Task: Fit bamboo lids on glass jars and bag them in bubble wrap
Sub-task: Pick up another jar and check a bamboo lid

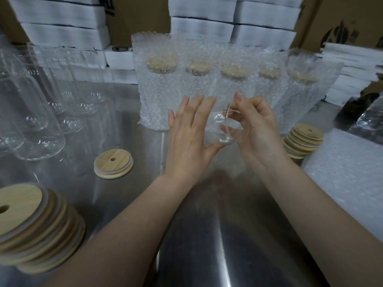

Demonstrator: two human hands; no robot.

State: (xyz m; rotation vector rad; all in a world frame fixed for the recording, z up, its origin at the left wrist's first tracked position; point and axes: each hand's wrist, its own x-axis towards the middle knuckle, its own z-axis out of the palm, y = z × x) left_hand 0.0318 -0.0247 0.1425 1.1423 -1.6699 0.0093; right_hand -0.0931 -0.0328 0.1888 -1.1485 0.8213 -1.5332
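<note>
A clear glass jar [224, 129] lies tilted between my hands above the steel table, its open mouth turned to the right. My right hand [255, 129] grips the rim with thumb and fingers. My left hand [190, 131] rests flat against the jar's side, fingers spread, thumb under the base. No lid is on this jar. A loose bamboo lid [113, 164] lies on the table to the left. Behind my hands stands a row of several lidded jars in bubble-wrap bags [228, 83].
Stacks of bamboo lids sit at the near left [35, 226] and at the right [301, 140]. Several empty glass jars [39, 121] stand at the left. A pile of bubble-wrap bags [350, 168] lies at the right. White boxes [62, 27] and cardboard line the back.
</note>
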